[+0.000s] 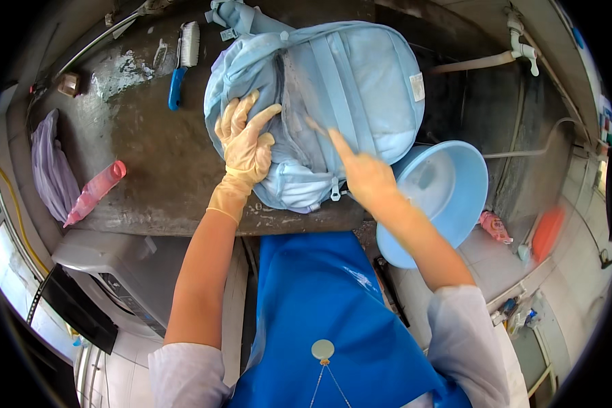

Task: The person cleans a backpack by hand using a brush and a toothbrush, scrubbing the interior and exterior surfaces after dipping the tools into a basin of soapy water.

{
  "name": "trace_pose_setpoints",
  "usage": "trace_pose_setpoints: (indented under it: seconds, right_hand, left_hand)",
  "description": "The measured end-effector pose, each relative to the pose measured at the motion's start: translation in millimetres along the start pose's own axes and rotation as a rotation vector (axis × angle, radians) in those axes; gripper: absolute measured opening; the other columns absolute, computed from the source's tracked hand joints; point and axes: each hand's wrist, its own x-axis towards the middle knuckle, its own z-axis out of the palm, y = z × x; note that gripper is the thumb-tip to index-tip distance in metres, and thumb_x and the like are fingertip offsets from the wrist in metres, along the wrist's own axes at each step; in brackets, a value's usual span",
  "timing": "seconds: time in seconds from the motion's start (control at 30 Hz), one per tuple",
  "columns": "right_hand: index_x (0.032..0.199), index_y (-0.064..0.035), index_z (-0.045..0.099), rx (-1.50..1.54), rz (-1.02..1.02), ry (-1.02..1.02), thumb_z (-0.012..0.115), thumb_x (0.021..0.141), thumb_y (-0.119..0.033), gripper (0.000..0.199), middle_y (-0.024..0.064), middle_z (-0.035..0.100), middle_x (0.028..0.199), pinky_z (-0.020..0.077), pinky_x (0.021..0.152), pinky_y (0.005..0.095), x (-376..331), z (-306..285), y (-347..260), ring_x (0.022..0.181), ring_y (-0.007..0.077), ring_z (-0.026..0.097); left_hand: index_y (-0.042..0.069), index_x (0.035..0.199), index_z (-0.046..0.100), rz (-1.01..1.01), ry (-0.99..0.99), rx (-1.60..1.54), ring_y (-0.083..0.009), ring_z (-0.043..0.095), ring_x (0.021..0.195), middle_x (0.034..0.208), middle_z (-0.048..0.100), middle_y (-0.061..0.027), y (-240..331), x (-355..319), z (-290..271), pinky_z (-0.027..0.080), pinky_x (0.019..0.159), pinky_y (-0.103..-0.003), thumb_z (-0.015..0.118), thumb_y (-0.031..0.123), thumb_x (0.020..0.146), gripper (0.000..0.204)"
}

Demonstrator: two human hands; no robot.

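A light blue backpack [381, 88] lies on the dark worktop, its side folds bunched and a greyish panel showing near the middle. My left hand [245, 146], in a thin yellowish glove, presses on the bunched fabric with fingers spread. Over the panel's right side is my right hand [367, 175], blurred by motion. Its index finger points forward and the other fingers look curled. A thin blurred tip juts out past that finger; I cannot make out what it is. A zipper pull [335, 189] hangs at the backpack's near edge.
At right stands a light blue basin [479, 180] with whitish liquid, below a tap [521, 47]. A blue-handled brush [177, 85], a pink bottle [96, 192] and a lilac cloth [51, 163] lie left on the worktop [143, 136]. A grey machine [122, 265] stands below.
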Motion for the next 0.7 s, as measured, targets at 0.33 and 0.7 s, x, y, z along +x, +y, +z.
trace_pose_setpoints:
  seconds: [0.33, 0.7]
  right_hand:
    - [0.150, -0.0185, 0.028, 0.042, 0.008, -0.002, 0.049, 0.086, -0.005, 0.069, 0.0214, 0.066, 0.080, 0.0510, 0.069, 0.0505, 1.5, 7.0, -4.1, 0.077, 0.0398, 0.066]
    - [0.151, -0.0133, 0.024, 0.221, -0.037, 0.188, 0.047, 0.084, -0.003, 0.071, 0.0230, 0.066, 0.081, 0.0519, 0.067, 0.0495, 65.9, -9.1, -42.4, 0.075, 0.0398, 0.066]
  left_hand:
    - [0.022, 0.119, 0.068, 0.005, 0.011, 0.014, -0.0306, 0.037, 0.129, 0.138, 0.051, -0.0085, -1.8, 1.6, 1.4, 0.017, 0.110, -0.042, 0.048, 0.038, 0.085, 0.043]
    - [0.018, 0.117, 0.066, 0.041, 0.037, -0.041, -0.0353, 0.036, 0.130, 0.139, 0.050, -0.0118, 0.1, 5.8, 8.7, 0.020, 0.110, -0.046, 0.041, 0.047, 0.093, 0.047]
